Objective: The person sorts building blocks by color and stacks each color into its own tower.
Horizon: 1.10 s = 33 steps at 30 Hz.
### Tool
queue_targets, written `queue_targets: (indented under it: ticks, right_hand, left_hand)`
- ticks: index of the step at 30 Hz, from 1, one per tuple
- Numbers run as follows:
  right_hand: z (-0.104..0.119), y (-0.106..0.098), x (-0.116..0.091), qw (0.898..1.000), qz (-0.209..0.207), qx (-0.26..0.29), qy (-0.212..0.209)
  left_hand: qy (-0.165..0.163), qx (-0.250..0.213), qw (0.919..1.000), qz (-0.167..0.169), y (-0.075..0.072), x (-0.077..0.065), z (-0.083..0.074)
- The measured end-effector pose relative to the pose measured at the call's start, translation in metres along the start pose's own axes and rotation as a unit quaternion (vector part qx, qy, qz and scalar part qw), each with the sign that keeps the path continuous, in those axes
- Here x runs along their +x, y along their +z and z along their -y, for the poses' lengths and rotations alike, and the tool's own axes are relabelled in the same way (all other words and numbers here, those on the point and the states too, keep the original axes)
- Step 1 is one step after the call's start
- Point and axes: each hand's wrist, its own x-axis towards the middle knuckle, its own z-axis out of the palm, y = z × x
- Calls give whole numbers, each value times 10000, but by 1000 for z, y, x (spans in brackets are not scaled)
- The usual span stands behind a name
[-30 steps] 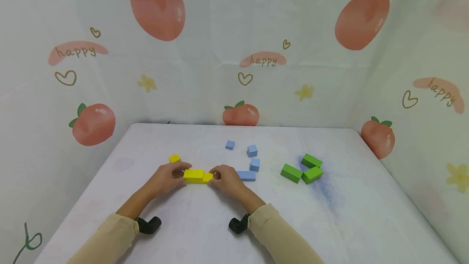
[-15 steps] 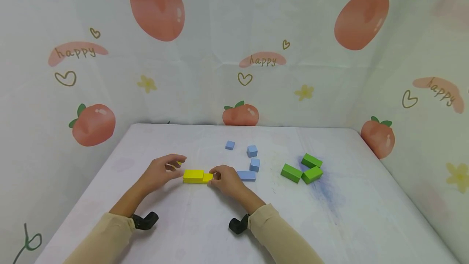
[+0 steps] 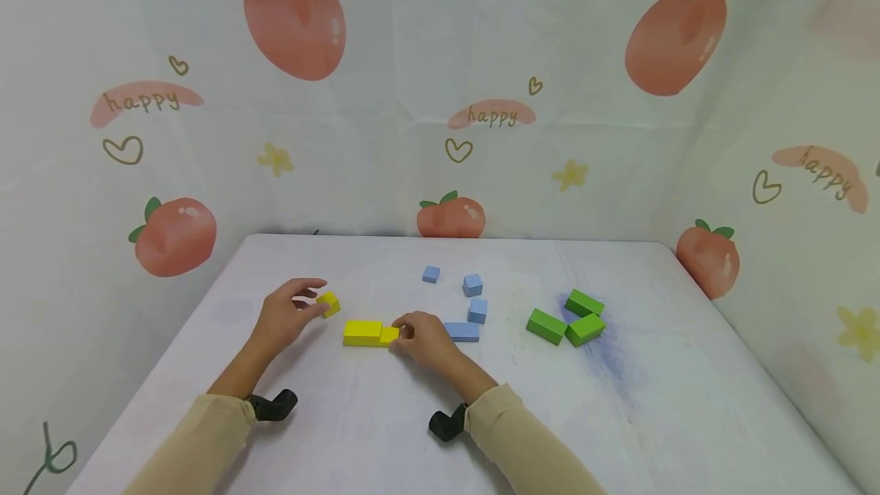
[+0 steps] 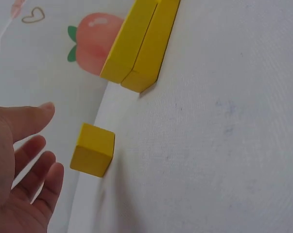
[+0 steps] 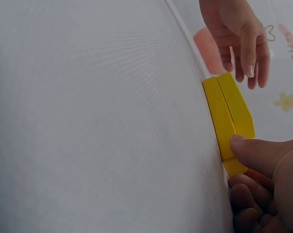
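Note:
A yellow block (image 3: 362,328) lies on top of a lower yellow layer that reaches farther right on the table. At that right end, my right hand (image 3: 428,338) pinches the lower yellow block (image 5: 219,116) between thumb and fingers; its fingertips are partly hidden. In the left wrist view, my left hand (image 4: 25,165) has relaxed fingers spread beside a yellow cube (image 4: 93,149), with a gap between them. From the head, the left hand (image 3: 285,315) is left of the cube (image 3: 329,304), its thumb overlapping the cube's edge.
Just right of my right hand lies a long blue block (image 3: 464,332), with a blue cube (image 3: 477,311) behind it. Two more small blue blocks sit farther back. Three green blocks (image 3: 547,325) are grouped to the right. A printed cloth (image 3: 385,166) stands behind the table.
My left hand has left the yellow stack's left end and moved left and back to the yellow cube. My right hand has stayed at the stack's right end.

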Motion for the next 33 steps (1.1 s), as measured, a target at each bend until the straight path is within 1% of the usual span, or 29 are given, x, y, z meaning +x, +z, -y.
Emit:
queue_targets:
  ticks: [3,10,15,19,23,30,33]
  right_hand:
    - [-1,1,0,10000,13,7,25]
    - [-1,0,0,10000,-26,60,21]
    - [-2,0,0,10000,-32,34,10]
    - [-1,1,0,10000,-37,18,-19]
    - [-1,1,1,10000,-53,24,-74]
    - [-1,1,1,10000,-52,70,-12]
    - [-2,1,0,9999,-50,92,-27]
  left_hand:
    - [-307,-18,9995,98,0,3,6]
    - [-885,0,9945,561,3,8,10]
    - [-1143,38,9909,713,6,10,11]
    - [-1260,126,9891,749,7,9,12]
    - [-1320,253,9886,674,8,9,12]
    - [-1198,413,9899,637,10,9,13]
    - [-1207,447,9898,617,11,9,14]
